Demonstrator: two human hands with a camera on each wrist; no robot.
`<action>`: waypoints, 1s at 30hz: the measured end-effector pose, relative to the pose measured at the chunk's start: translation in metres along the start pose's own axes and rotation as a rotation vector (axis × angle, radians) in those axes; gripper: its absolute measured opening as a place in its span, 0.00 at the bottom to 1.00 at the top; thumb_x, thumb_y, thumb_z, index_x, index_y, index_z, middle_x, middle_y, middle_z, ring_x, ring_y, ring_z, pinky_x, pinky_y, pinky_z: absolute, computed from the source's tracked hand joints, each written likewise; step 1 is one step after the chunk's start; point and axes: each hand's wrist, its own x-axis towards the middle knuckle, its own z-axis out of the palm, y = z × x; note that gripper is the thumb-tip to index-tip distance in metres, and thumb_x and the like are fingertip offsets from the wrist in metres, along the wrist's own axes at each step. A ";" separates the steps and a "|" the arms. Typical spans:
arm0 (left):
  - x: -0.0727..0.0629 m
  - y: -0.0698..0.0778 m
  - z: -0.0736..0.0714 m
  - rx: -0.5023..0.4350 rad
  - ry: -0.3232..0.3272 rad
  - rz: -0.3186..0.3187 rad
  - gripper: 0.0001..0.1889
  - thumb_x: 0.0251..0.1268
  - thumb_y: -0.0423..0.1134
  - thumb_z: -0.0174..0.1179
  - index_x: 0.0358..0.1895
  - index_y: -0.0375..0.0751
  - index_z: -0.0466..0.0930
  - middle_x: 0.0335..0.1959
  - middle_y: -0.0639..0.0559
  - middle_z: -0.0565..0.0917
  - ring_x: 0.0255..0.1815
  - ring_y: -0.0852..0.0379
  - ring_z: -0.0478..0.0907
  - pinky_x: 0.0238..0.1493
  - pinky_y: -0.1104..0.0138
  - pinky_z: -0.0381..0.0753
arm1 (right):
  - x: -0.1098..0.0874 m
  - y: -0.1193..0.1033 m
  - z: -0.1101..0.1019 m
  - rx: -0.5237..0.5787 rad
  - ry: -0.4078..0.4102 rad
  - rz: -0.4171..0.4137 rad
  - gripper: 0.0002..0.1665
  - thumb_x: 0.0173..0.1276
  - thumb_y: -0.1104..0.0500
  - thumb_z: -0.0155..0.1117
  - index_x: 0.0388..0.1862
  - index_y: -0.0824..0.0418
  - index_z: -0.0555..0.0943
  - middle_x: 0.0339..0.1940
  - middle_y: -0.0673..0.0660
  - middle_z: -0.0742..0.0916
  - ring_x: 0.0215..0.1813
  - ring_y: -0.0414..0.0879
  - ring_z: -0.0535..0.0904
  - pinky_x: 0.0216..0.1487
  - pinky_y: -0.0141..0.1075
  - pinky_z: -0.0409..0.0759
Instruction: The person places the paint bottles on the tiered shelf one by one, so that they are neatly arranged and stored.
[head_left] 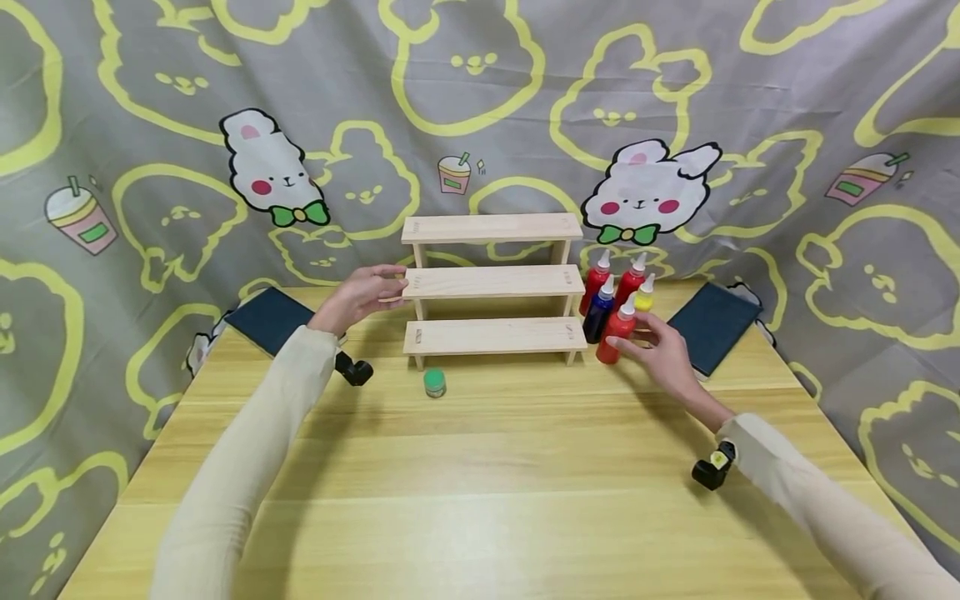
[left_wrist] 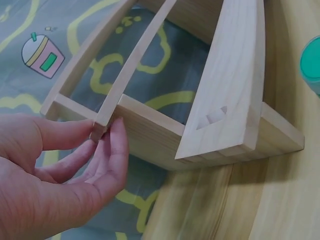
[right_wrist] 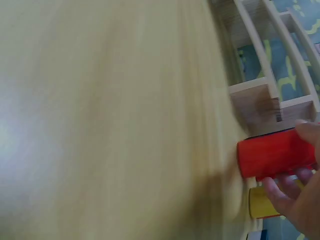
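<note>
A three-tier wooden shelf stands upright against the back of the table. My left hand is at the left end of its middle board; in the left wrist view, thumb and fingers pinch that board's end. Beside the shelf's right end, my right hand holds a red squeeze bottle with a white nozzle. The right wrist view shows thumb and fingers around this red bottle. Close behind it are a dark blue bottle, a yellow one and two more red ones.
A small jar with a green lid sits in front of the shelf's left side. Dark flat books lie at the left and right of the wooden table. A patterned grey cloth hangs behind.
</note>
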 end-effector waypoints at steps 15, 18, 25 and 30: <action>-0.004 0.005 0.003 0.137 0.048 0.062 0.27 0.81 0.34 0.56 0.78 0.31 0.64 0.60 0.43 0.74 0.46 0.57 0.79 0.47 0.72 0.89 | -0.011 -0.007 -0.004 -0.050 0.177 -0.171 0.30 0.66 0.60 0.79 0.66 0.65 0.82 0.53 0.63 0.87 0.48 0.28 0.82 0.52 0.20 0.85; -0.005 0.004 0.004 0.180 0.049 0.081 0.26 0.82 0.34 0.55 0.77 0.29 0.65 0.65 0.38 0.73 0.46 0.57 0.80 0.45 0.73 0.89 | -0.009 -0.017 -0.006 -0.062 0.207 -0.270 0.30 0.62 0.66 0.80 0.64 0.64 0.84 0.50 0.61 0.87 0.47 0.26 0.81 0.51 0.21 0.85; -0.007 0.004 0.006 0.203 0.048 0.105 0.26 0.82 0.34 0.54 0.76 0.26 0.64 0.66 0.35 0.73 0.42 0.58 0.80 0.44 0.73 0.89 | 0.003 -0.046 -0.007 -0.040 0.218 -0.339 0.33 0.61 0.68 0.80 0.67 0.61 0.83 0.55 0.62 0.87 0.50 0.24 0.81 0.47 0.17 0.84; -0.009 0.004 0.006 0.196 0.040 0.100 0.27 0.82 0.33 0.54 0.77 0.26 0.64 0.67 0.34 0.72 0.45 0.58 0.80 0.46 0.72 0.89 | 0.013 -0.063 0.000 0.060 0.210 -0.275 0.32 0.68 0.63 0.77 0.69 0.60 0.80 0.60 0.60 0.86 0.52 0.29 0.83 0.49 0.17 0.84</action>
